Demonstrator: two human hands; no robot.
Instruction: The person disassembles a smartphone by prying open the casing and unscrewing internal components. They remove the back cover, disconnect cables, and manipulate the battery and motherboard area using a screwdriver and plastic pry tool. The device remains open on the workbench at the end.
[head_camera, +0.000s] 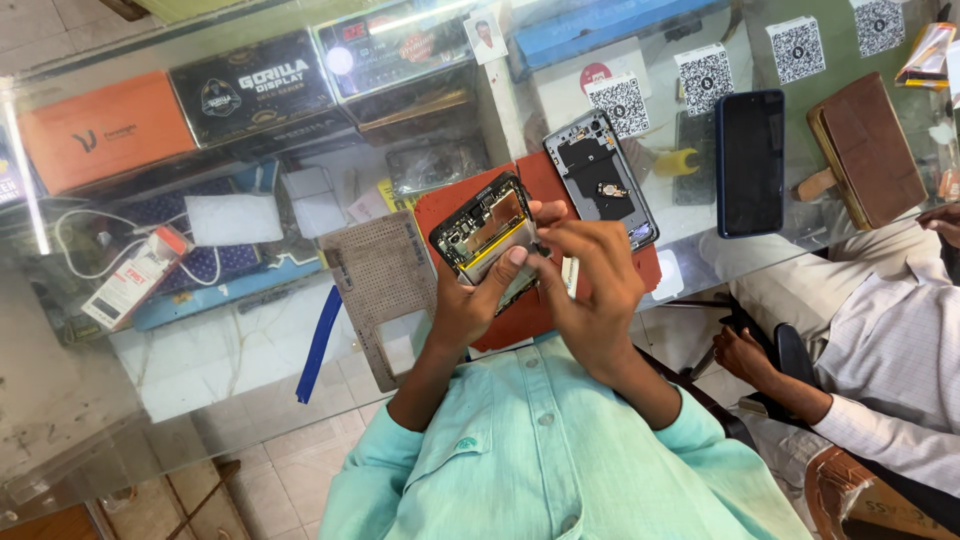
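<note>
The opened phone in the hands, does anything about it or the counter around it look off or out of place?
The opened phone has its back off, with the yellow-edged insides bare; the left hand holds it while the right hand works at its edge. Its likely back frame lies apart on the red mat. A blue strip lies askew on the glass counter.

Bright, even daylight; sharp through the centre.
Strong glare streak along glass counter top (60, 330) at left edge, plus round bright reflection on black box (340, 60). Soft shadows only. Wide-lens bending at corners. Slight blur, possibly motion, on right hand (590, 280).
</note>
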